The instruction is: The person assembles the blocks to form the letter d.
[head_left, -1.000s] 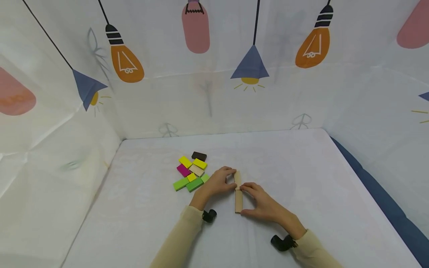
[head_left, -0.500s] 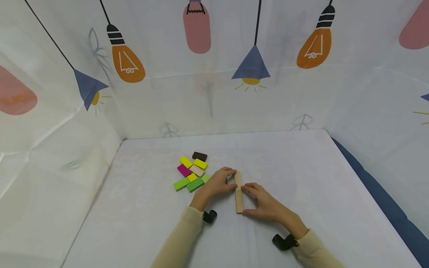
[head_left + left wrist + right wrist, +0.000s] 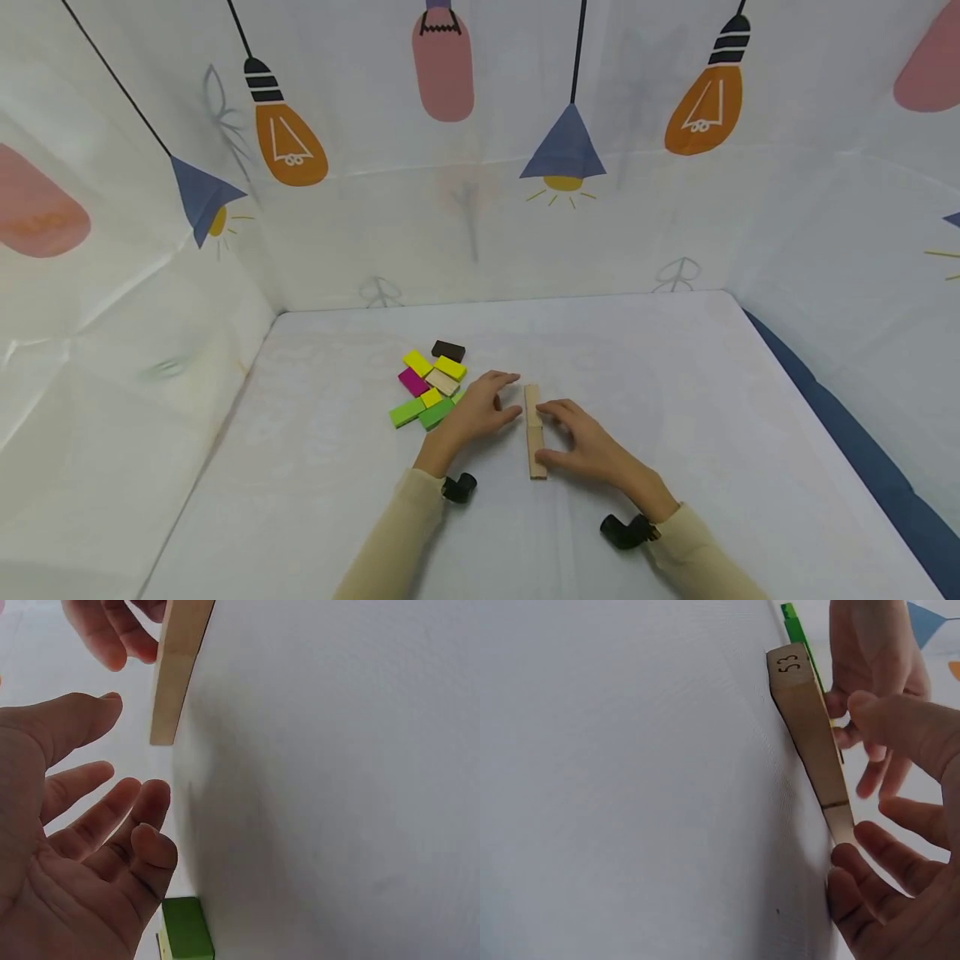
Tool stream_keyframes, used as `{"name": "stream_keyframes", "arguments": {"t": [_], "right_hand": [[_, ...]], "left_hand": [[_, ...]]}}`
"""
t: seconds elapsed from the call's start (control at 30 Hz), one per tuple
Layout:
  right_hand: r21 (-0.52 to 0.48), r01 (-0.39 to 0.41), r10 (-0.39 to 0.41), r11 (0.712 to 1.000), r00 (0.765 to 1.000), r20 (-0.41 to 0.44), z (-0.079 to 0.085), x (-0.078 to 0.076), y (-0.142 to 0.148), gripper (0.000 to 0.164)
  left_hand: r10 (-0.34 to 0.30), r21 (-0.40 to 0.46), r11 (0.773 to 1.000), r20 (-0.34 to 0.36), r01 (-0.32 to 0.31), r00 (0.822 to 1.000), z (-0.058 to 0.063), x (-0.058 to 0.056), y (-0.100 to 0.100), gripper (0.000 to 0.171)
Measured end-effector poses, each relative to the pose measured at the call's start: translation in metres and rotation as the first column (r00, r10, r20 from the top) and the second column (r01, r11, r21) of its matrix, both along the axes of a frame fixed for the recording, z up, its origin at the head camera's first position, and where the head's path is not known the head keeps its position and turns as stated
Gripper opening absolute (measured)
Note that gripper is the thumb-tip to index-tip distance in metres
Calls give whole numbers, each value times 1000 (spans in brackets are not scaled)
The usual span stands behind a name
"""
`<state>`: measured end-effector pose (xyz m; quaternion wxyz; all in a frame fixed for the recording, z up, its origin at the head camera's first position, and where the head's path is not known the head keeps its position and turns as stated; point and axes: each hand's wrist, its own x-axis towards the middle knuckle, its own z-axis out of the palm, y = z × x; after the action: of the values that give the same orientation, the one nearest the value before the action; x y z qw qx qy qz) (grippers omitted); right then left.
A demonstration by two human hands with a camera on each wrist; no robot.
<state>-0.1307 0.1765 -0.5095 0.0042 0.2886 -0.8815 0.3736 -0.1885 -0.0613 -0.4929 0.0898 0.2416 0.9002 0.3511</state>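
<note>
Two plain wooden blocks lie end to end in a straight row: a far block [image 3: 532, 400] and a near block [image 3: 536, 468]. The near one carries the number 53 on its end in the right wrist view. My left hand [image 3: 476, 412] hovers left of the row, fingers spread and apart from the wood. On the other side is my right hand [image 3: 596, 446], its fingers loosely bent and holding nothing. Its thumb and fingertips are close to the row's right side; whether they touch it, I cannot tell.
Left of my left hand sits a cluster of coloured blocks: yellow [image 3: 451, 369], magenta [image 3: 412, 382], green [image 3: 407, 412] and a plain wooden one [image 3: 442, 382]. A black block [image 3: 448, 350] lies behind them. White sheeting [image 3: 480, 208] with printed lamps rises beyond the table [image 3: 637, 358].
Both hands have let go of the wooden blocks. My left hand has drawn back to the left, and my right thumb has shifted up along the row. The blocks stay in line.
</note>
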Motion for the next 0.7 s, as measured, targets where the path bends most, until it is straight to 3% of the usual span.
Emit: {"name": "stream_keyframes", "arguments": {"t": [0.37, 0.7], "right_hand": [[-63, 19, -17, 998, 999, 37, -4, -12, -3, 57], [-99, 10, -3, 995, 998, 70, -10, -17, -4, 43]], "left_hand": [[8, 153, 988, -170, 18, 985, 12, 7, -19, 45], [131, 216, 972, -169, -93, 977, 13, 10, -36, 52]]}}
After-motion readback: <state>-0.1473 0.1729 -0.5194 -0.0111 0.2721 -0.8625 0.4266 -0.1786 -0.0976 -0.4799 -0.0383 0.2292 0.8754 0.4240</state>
